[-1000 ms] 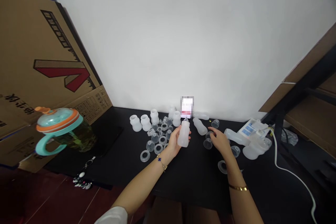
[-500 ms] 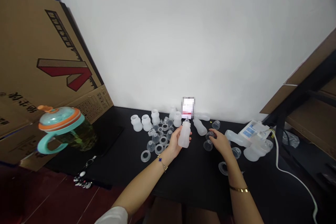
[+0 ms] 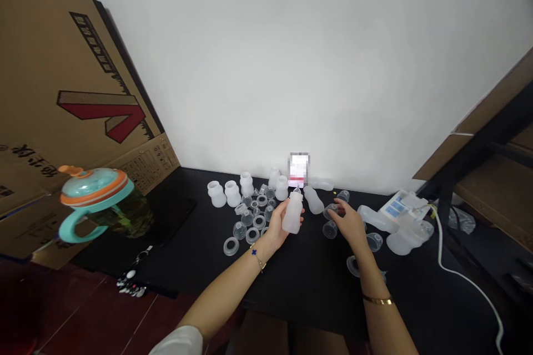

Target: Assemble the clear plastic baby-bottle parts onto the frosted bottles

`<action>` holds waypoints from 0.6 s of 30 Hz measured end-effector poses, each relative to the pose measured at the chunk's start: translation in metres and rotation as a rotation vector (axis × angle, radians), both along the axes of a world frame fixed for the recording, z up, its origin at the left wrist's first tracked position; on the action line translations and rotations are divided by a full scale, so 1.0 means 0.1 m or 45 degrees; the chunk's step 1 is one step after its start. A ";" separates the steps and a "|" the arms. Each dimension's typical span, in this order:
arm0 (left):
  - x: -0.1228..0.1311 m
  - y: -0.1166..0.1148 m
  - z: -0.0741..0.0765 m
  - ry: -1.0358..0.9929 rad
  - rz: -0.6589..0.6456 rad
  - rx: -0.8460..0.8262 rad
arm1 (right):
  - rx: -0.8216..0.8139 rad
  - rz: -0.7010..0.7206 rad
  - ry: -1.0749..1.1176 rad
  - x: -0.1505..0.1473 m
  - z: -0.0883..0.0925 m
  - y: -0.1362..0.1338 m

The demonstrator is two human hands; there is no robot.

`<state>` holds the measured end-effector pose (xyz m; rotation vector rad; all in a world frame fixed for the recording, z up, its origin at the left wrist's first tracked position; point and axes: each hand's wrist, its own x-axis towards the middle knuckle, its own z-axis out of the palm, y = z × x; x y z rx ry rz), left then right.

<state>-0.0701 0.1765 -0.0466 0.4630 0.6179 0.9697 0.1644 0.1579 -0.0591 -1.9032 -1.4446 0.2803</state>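
Observation:
My left hand (image 3: 280,227) is wrapped round a frosted white bottle (image 3: 293,213) with a clear nipple on its top, held upright above the black table. To the right, my right hand (image 3: 346,219) has its fingers closed on a clear dome cap (image 3: 331,211). Just below that sits another clear cap (image 3: 330,229). A frosted bottle (image 3: 313,200) lies between my hands, towards the wall. Left of my left hand are several clear rings and caps (image 3: 252,236), with several open frosted bottles (image 3: 232,193) standing behind them.
A lit screen (image 3: 298,169) leans at the wall. At the right are a white device (image 3: 403,206), a white cable (image 3: 470,282) and more bottles (image 3: 400,241). A large teal-handled jug (image 3: 104,205) stands left, beside a cardboard box (image 3: 62,66) and a keychain (image 3: 132,283).
My right hand has lifted slightly with the clear cap between its fingers. The lying bottle has shifted a little to the left. My left hand has stayed nearly still.

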 end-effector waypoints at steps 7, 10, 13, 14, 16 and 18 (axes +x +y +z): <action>0.00 0.02 0.00 0.027 -0.001 -0.019 | 0.254 -0.014 0.294 -0.12 0.10 -0.03; 0.01 0.02 0.00 0.030 0.002 -0.020 | 0.307 -0.014 0.427 -0.19 0.16 -0.06; 0.00 0.01 -0.01 0.026 0.002 -0.008 | 0.341 0.000 0.550 -0.26 0.21 -0.08; 0.00 0.01 -0.01 0.027 -0.001 -0.008 | 0.351 0.013 0.592 -0.29 0.22 -0.08; 0.00 0.01 -0.01 0.029 -0.004 -0.011 | 0.363 0.047 0.684 -0.34 0.22 -0.09; 0.00 0.01 0.00 0.018 0.003 -0.012 | 0.360 0.090 0.785 -0.40 0.23 -0.10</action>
